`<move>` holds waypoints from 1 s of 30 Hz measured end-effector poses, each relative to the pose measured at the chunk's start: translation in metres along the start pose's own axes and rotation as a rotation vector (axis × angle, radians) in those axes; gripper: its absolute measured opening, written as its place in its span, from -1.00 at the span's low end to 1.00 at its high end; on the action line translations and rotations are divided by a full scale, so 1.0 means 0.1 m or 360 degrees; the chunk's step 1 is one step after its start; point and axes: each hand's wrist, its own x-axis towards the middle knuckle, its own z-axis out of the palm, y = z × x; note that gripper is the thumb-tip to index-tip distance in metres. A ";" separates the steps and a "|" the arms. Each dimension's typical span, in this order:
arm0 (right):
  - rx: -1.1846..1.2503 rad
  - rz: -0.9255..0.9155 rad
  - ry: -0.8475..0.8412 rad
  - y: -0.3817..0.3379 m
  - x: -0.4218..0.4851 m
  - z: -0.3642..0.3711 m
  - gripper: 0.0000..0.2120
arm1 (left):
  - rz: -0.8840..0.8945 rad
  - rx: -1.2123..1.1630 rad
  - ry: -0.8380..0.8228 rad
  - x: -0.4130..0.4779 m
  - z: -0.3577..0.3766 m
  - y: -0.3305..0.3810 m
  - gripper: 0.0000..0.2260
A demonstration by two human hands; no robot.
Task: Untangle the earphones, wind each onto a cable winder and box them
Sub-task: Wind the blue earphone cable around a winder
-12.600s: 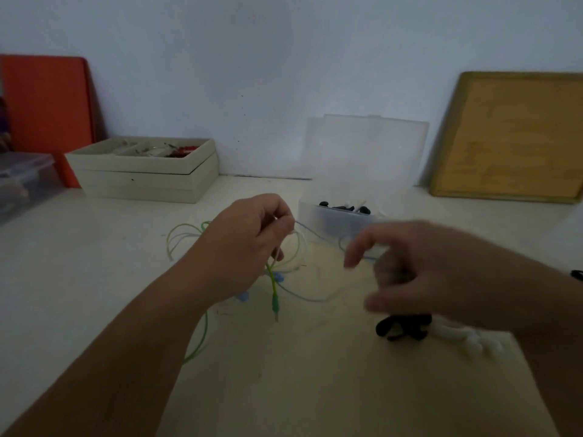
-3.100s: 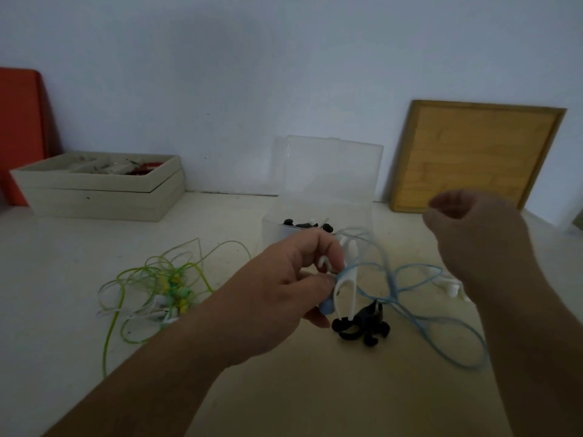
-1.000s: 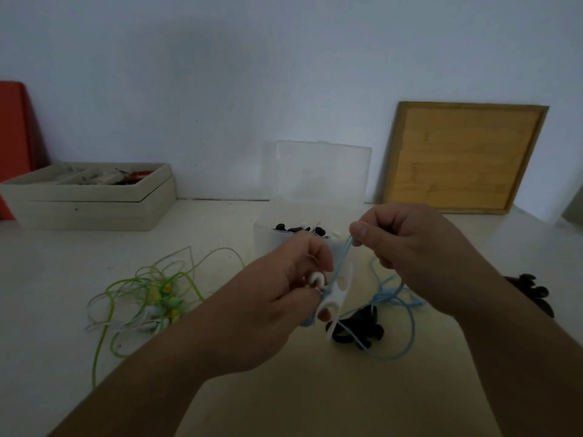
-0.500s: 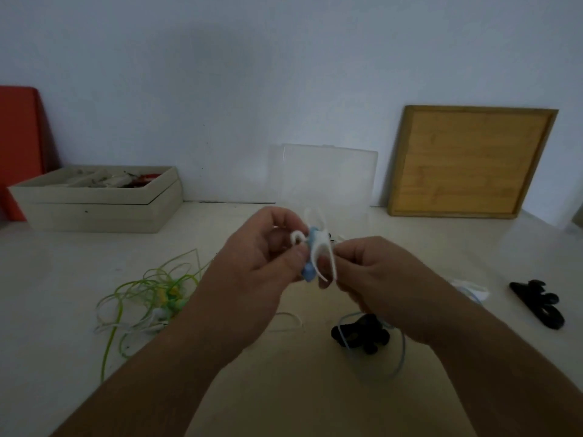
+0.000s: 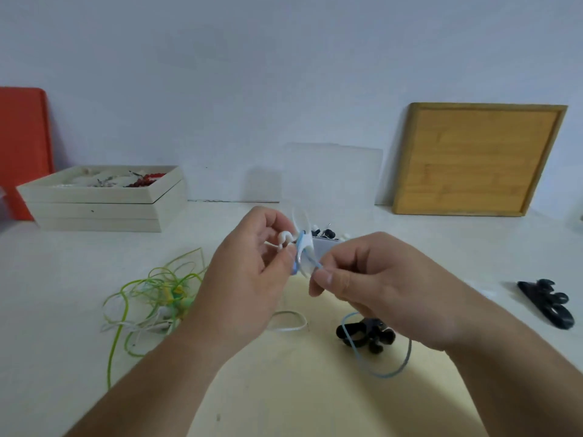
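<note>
Your left hand (image 5: 249, 279) grips the white cable winder (image 5: 304, 247), raised above the table (image 5: 63, 310). Your right hand (image 5: 378, 279) pinches the blue earphone cable (image 5: 378, 372) just right of it; slack loops down across the black winder (image 5: 369, 334). Green earphones (image 5: 151, 288) lie tangled, left.

You face a plain, pale blue-grey wall (image 5: 284, 74) that meets an off-white tabletop (image 5: 63, 326) at the far edge. At your far left an orange-red board (image 5: 22, 146) leans upright against the wall. Just right of it, cream trays (image 5: 101, 209) are stacked on the table, and the top one holds small red and pale bits too small to tell apart. At your far right a wooden-framed board (image 5: 473, 159) leans tilted against the wall. The light is dim and even, and a warmer yellowish patch (image 5: 299, 389) lies on the near tabletop.
</note>
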 end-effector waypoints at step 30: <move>-0.0140 0.0157 0.0017 0.11 0.07 0.09 -0.70 | -0.0201 -0.0469 0.0200 0.00 0.07 0.03 -0.86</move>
